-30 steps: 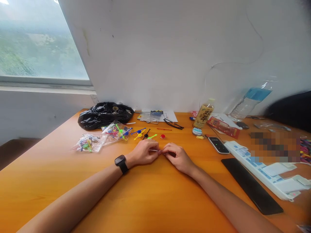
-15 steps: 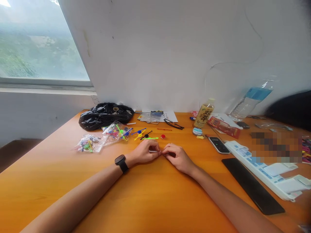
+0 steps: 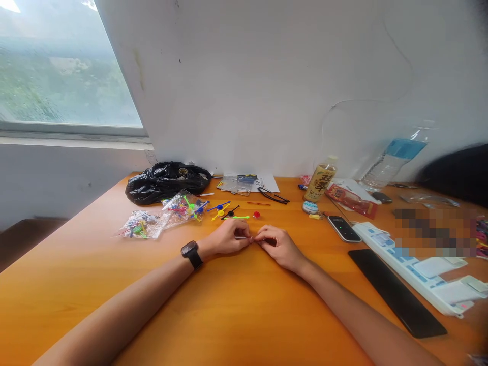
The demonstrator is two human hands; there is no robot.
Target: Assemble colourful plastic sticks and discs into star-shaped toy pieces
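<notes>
My left hand (image 3: 229,237), with a black watch (image 3: 191,254) on its wrist, pinches a thin whitish stick (image 3: 241,237) just above the table. Its fingertips almost meet those of my right hand (image 3: 281,249), which are pinched together too. Whatever lies between the right fingertips is too small and hidden to make out. Just beyond the hands lie several plastic arrow spinners: a blue one (image 3: 220,207), a yellow one (image 3: 220,213), a black one (image 3: 230,214) and a bright green one (image 3: 241,217), partly behind my left hand. A small red round piece (image 3: 256,215) sits to their right.
Clear bags of coloured spinners (image 3: 142,226) and a black plastic bag (image 3: 168,183) lie at the left. Glasses (image 3: 273,195) rest near the wall. At the right are a drink bottle (image 3: 321,180), a phone-like device (image 3: 343,229), a white power strip (image 3: 404,264) and a black slab (image 3: 396,292).
Both hands keep nearly the same pinched pose in the same place. The whole view has shifted very slightly.
</notes>
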